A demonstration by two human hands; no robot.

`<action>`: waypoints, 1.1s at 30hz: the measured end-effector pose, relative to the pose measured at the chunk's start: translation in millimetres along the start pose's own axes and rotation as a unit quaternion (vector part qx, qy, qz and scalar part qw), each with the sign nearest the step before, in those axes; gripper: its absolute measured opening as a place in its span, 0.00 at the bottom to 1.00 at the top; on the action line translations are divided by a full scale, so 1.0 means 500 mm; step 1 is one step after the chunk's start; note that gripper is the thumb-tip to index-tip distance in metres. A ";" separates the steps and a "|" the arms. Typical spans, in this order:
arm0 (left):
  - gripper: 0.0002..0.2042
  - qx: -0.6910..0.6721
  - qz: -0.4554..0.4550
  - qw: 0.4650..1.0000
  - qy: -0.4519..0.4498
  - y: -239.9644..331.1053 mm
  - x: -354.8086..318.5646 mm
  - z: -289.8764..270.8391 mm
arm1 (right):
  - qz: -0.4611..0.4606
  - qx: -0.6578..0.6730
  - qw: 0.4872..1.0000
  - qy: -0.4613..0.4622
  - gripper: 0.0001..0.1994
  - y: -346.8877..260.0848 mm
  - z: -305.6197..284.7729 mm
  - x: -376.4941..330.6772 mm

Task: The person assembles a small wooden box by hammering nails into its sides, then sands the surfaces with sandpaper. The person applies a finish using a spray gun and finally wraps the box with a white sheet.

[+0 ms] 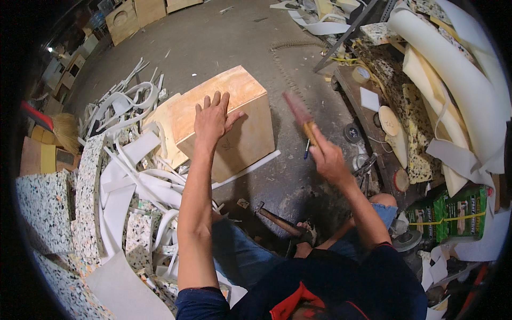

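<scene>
My left hand (212,120) lies on the top of a pale plywood box (250,128), its fingers spread and holding nothing. The box stands on the floor in front of me, with a dark scribbled mark on its near side. To the right of the box, my right hand (329,159) is closed round the wooden handle of what looks like a brush (300,112). Its reddish far end is smeared by motion and points up and left, apart from the box. A hammer (280,220) lies on the floor between my legs.
White foam strips (141,184) and speckled foam blocks (88,197) heap up on the left. On the right, a low bench (368,122) carries a tape roll (361,74) and foam scraps, beside large foam rolls (453,58). Green packages (450,213) sit at lower right.
</scene>
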State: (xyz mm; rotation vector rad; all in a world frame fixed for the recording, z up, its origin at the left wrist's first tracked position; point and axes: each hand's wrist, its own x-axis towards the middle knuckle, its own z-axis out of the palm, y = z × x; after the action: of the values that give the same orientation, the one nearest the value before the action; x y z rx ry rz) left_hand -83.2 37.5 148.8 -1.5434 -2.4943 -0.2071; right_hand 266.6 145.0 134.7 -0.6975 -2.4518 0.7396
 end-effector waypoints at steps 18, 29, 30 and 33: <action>0.44 0.043 -0.001 0.998 0.045 0.076 -0.110 0.042 | -0.077 -0.167 0.975 -0.122 0.26 0.050 0.053 0.264; 0.44 0.016 -0.008 0.999 0.031 0.075 -0.117 0.038 | 0.153 0.053 0.977 -0.139 0.23 0.020 0.080 0.504; 0.44 0.022 -0.012 0.999 0.041 0.077 -0.119 0.042 | 0.028 0.000 0.996 -0.081 0.23 0.033 0.085 0.477; 0.44 0.033 -0.013 0.999 0.041 0.082 -0.121 0.047 | -0.233 -0.069 0.967 0.073 0.24 0.060 0.114 0.415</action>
State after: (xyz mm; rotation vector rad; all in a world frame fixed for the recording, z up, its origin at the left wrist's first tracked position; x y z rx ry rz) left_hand -22.6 8.2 111.9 -1.4475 -2.4332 -0.1860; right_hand 87.6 268.0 135.7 -0.1937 -2.4097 0.3252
